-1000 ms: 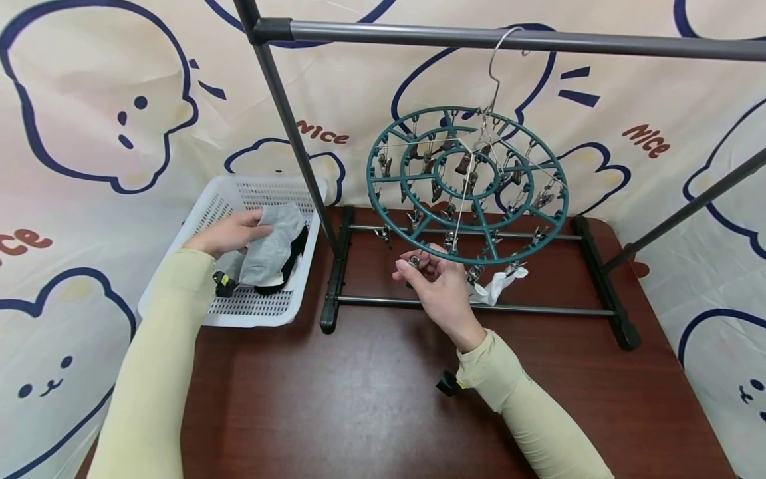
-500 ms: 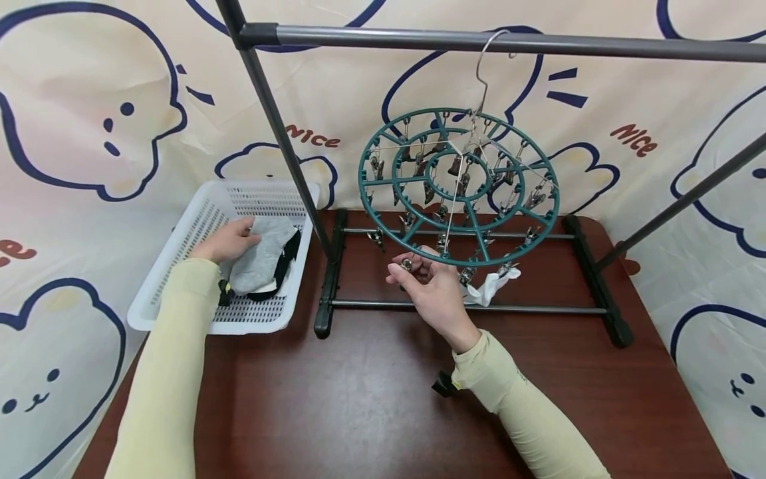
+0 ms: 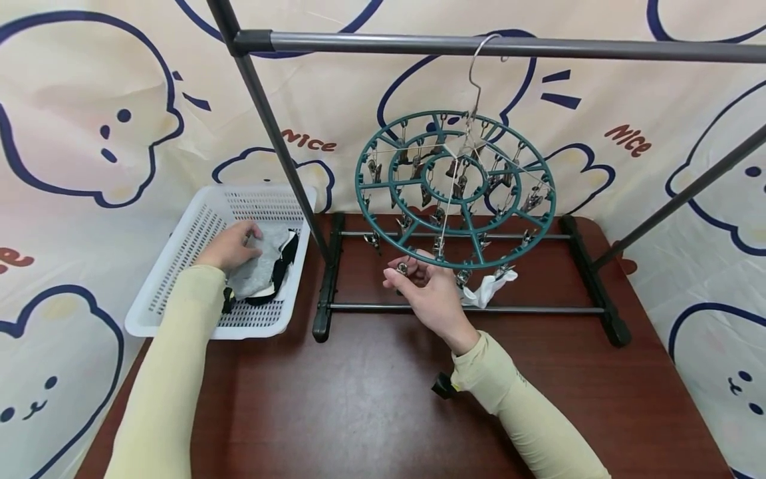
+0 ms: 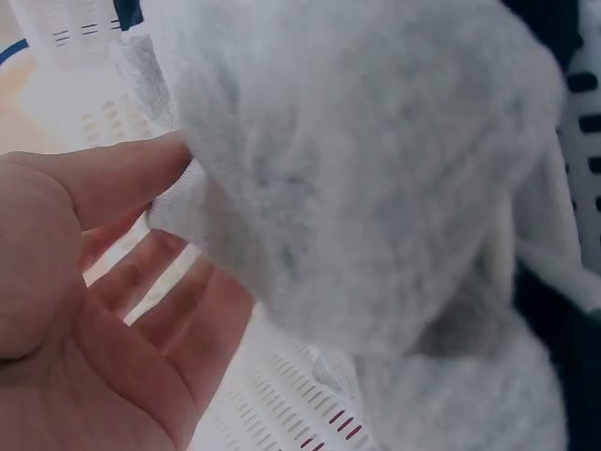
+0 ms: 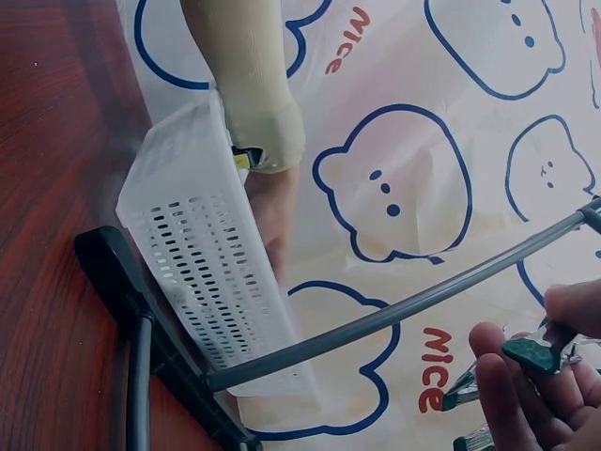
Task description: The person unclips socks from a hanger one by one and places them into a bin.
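In the head view my left hand (image 3: 229, 246) reaches into a white plastic basket (image 3: 140, 322). Its thumb and fingers are at the edge of a soft grey sock (image 4: 366, 169), with the fabric's corner between them in the left wrist view. A black cloth piece with a pale edge (image 3: 280, 274) lies beside the sock. My right hand (image 3: 439, 299) pinches a metal clip with green tips (image 5: 535, 355) below the near rim of a round green clip hanger (image 3: 371, 211). A small white cloth (image 3: 491, 287) hangs from clips right of this hand.
The hanger hooks over the top bar (image 3: 371, 44) of a dark metal rack, with many clips dangling. One slanted rack post (image 3: 269, 126) stands between basket and hanger. Rack feet (image 3: 322, 324) rest on the brown table (image 3: 371, 399). Behind hangs a printed cloth backdrop (image 3: 54, 239).
My left hand has lowered slightly with the grey sock, which now sits more bunched in the basket. The right hand keeps its grip on the clip. The whole head view has shifted a little.
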Available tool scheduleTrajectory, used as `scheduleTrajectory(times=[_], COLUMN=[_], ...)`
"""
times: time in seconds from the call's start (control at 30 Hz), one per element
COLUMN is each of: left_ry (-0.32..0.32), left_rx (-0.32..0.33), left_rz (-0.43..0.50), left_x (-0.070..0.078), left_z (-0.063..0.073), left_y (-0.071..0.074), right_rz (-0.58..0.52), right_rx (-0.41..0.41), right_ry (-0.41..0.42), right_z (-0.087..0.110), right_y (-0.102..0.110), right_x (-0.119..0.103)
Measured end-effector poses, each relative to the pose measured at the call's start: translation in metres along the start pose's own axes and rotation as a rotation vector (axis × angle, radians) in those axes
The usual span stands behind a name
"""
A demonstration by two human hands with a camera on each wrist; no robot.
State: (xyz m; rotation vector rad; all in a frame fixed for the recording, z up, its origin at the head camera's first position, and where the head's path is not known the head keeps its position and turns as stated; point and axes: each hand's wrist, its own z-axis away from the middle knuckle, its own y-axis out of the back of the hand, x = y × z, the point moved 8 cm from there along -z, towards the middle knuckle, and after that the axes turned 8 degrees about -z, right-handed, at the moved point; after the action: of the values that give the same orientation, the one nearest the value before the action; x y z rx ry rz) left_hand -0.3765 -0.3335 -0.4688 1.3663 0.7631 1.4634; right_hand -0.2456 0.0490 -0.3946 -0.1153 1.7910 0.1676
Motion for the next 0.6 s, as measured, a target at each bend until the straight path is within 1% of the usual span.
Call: scheduleTrajectory(times=[0.17,0.23,0.37,0.43,0.6], left_ry=[-0.036,-0.033,-0.019,-0.003,0.036], left_rx=[-0.037,-0.059,-0.074,-0.096,-0.203], left_rz=[-0.105,-0.143,-0.202,-0.216,-0.201], left_x=[0.006,0.006,0.005,0.004,0.003], left_z=[0.001,0.001,0.001,0.0,0.001], left_y=[-0.004,-0.007,-0.009,-0.011,-0.021], right_rz=[0.004,0.004,0.001,0.005,0.018], right_rx=[-0.01,-0.015,-0.02,-0.02,-0.021], right_ry=[0.006,0.001,0.004,0.013,0.017], right_z=[0.0,0.001,0.001,0.001,0.002], right_y=[0.0,0.0,0.0,0.0,0.001], right_x=[0.0,0.0,-0.001,-0.002,-0.004])
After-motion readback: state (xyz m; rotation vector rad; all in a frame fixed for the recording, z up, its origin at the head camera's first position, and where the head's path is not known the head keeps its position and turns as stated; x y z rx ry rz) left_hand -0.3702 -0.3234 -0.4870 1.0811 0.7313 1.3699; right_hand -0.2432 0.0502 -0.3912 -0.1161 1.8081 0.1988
